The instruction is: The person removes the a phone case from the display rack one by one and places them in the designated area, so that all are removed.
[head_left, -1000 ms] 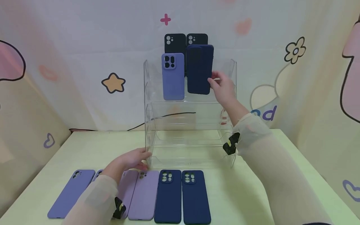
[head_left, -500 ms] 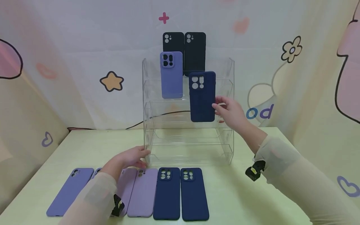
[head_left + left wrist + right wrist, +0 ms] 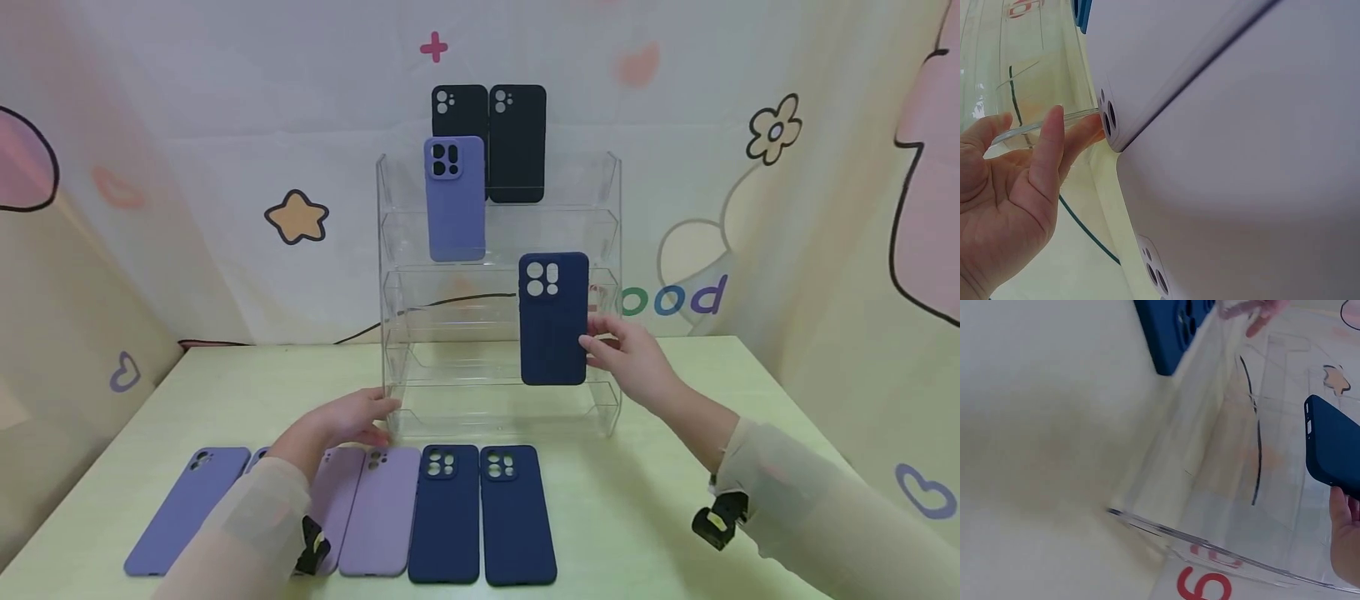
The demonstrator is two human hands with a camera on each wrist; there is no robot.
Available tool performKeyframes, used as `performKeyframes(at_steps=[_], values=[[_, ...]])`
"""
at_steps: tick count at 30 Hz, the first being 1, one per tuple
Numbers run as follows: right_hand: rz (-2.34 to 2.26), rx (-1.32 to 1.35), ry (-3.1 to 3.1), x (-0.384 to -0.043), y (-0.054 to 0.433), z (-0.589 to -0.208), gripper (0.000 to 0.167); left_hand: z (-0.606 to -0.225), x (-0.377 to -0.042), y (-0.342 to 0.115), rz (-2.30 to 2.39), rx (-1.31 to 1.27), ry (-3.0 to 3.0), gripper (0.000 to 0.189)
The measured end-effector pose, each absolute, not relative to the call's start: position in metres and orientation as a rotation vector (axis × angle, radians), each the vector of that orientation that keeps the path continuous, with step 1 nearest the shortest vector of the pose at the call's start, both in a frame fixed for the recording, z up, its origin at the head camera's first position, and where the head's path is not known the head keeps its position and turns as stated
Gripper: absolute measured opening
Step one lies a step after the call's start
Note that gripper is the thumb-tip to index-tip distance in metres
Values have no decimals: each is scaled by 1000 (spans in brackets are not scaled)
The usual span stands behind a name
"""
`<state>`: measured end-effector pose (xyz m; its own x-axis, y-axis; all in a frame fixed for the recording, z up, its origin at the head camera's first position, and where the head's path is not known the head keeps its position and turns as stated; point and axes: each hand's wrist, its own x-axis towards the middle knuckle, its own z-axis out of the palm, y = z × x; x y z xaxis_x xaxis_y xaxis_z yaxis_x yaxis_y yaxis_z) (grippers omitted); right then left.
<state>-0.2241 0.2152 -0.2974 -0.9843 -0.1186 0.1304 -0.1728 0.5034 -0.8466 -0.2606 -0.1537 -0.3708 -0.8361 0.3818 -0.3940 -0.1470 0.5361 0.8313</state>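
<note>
A dark blue phone case [image 3: 553, 321] is upright in front of the clear tiered display rack [image 3: 498, 427]. My right hand [image 3: 637, 367] pinches it by its right edge, thumb in front and fingers behind. In the right wrist view, the same phone case [image 3: 1335, 447] shows its lower end by the fingers. My left hand [image 3: 341, 425] holds the rack's lower left edge; in the left wrist view that hand [image 3: 1016, 187] has the clear panel between thumb and fingers. A purple phone case [image 3: 456, 208] and two black phone cases [image 3: 517, 150] stand on the upper tiers.
Along the table's front lie flat phone cases: two dark blue ones [image 3: 520, 525], light purple ones [image 3: 380, 517] and a bluish purple one [image 3: 187, 512]. The left sleeve [image 3: 240, 533] covers part of the row. A patterned curtain [image 3: 225, 167] hangs behind the table.
My right hand has brought the dark blue phone case down from the upper tier, slightly right, uncovering the right black case. The left hand stays on the rack's edge.
</note>
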Motion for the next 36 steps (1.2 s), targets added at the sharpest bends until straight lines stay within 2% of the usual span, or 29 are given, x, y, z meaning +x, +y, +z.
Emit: performKeyframes(at_steps=[19,29,36], values=[[1810,198,-2786,-155,232,-366,30,-381,-264,-148,1269,168,2238,60],[1923,224,-2790,-144,240,-388,32,-375,-259,-153,1284,195,2233,60],[1965,268,-2835,-139,248,-383,29,-369,-257,-151,1277,237,2235,56]])
